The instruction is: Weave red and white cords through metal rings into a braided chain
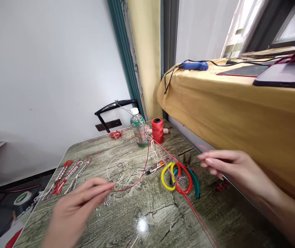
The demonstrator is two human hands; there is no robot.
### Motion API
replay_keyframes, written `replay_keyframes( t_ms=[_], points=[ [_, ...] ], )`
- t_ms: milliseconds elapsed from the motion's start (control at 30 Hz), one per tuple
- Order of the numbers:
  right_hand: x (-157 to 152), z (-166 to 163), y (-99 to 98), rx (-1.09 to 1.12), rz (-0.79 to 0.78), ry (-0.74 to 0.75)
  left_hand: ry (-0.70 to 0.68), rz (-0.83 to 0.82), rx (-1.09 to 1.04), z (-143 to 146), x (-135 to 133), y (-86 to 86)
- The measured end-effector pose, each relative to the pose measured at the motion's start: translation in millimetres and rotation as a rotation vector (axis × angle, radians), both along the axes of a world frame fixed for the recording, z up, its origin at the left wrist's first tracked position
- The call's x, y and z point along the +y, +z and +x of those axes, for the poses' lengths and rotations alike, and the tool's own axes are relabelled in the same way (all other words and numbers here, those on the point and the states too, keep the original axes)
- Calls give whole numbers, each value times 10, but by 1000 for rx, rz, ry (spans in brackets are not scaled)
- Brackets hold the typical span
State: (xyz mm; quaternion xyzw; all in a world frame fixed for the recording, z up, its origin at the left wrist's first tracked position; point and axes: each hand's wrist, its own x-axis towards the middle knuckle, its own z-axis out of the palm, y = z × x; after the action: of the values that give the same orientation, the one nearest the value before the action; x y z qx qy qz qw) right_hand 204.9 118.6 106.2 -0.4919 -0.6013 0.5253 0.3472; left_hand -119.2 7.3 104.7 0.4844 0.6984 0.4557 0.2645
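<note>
The left hand (78,203), fingertips nearly together, pinches a thin red cord (134,185); the right hand (231,166), blurred, seems to pinch a second red strand (165,151). Both lead beyond and between the hands, toward a white-capped, green-labelled plastic bottle (139,133). Even tension should prevent snags on yellow-and-red plastic scissor handles (163,181) nearer the right.

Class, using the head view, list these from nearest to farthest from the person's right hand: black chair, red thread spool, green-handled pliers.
1. Green-handled pliers: on the table, just left of the right hand.
2. Red thread spool: farther back and left, standing upright.
3. Black chair: beyond the table's far edge.
</note>
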Motion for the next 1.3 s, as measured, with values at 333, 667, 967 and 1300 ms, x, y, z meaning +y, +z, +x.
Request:
replay_keyframes(
  t_ms=[333,667,967,1300],
  points=[
    [577,-758,-288,134,-65,290,-91,6,-585,843,1072,-357],
    [765,-843,-377,61,37,389,-5,-4,-706,904,1249,-427],
    [789,-844,-351,86,-57,496,-83,-103,-681,877,1333,-332],
    [756,-878,-366,141,-200,419,-123,-92,-609,842,1365,-313]
  ],
)
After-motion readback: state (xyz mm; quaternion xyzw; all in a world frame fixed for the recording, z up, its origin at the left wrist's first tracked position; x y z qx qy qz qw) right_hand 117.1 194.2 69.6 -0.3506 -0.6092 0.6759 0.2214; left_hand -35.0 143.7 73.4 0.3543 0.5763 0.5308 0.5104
